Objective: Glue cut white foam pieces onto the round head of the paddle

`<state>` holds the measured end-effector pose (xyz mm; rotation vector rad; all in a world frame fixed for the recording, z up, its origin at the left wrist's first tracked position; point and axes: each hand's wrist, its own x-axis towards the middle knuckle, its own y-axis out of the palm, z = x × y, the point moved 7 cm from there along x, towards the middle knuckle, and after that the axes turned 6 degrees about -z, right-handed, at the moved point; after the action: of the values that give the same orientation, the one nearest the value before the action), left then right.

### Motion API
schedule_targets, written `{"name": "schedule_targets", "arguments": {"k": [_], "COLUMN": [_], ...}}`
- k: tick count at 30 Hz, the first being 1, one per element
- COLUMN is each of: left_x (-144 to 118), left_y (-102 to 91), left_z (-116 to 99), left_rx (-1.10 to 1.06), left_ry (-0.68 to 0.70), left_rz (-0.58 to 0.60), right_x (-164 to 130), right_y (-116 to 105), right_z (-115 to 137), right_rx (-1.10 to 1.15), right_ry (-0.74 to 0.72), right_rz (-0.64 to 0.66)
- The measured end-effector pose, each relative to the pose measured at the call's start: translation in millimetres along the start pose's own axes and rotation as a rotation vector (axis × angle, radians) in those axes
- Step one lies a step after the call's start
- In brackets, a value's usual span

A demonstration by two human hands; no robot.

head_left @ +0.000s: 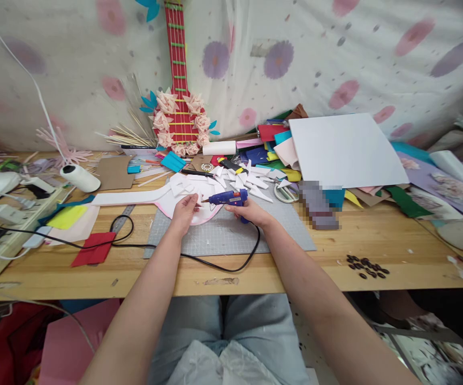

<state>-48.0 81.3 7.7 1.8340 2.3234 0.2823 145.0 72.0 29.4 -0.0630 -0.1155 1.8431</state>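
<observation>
From the head view, here we are at the wooden counter (135,280), and the right hand (255,212) has a blue glue gun (226,198) firmly in its grip, nozzle aimed left. Right in front of that nozzle, the left hand (183,214) has its fingertips pinched on what looks like a small white piece (200,202), too small to make out clearly. Below the hands lies the white guitar-shaped cutout (129,198), pink along its rounded edge, its neck stretching left and its body partly over the grey cutting mat (231,245). White foam scraps (255,188) pile up just beyond the gun, with scissors (290,197) near them. A black cord (215,267) loops off the gun across the mat! Behind it all, a red guitar model (180,80) stands upright, ringed with pale pink flowers, and over on the right, dark buttons (365,263) sit clustered near the front edge.
</observation>
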Motion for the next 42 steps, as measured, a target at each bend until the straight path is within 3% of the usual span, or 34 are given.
{"name": "schedule_targets", "arguments": {"k": [11, 16, 19, 23, 26, 29, 35, 42], "left_x": [2, 2, 0, -7, -12, -15, -14, -21], "left_y": [2.0, 0.6, 4.7, 31.5, 53.2, 65.8, 68.8, 71.0], "left_z": [3, 0, -12, -41, -53, -58, -50, -40], "left_rx": [0.001, 0.063, 0.213, 0.577, 0.876, 1.103, 1.281, 1.267], "left_ry": [0.004, 0.034, 0.129, 0.419, 0.611, 0.766, 0.867, 0.951], "left_rz": [0.049, 0.031, 0.054, 0.308, 0.542, 0.699, 0.839, 0.920], "right_x": [1, 4, 7, 10, 12, 13, 12, 12], "right_y": [-3, -11, -31, -59, -68, -67, -61, -59], "right_z": [-3, -4, -9, -20, -26, -27, -25, -24], "right_rx": [0.011, 0.172, 0.326, 0.481, 0.553, 0.572, 0.562, 0.527], "right_ry": [0.014, 0.015, 0.033, 0.050, 0.056, 0.055, 0.054, 0.069], "right_rz": [-0.043, -0.146, -0.305, -0.487, -0.522, -0.515, -0.491, -0.470]}}
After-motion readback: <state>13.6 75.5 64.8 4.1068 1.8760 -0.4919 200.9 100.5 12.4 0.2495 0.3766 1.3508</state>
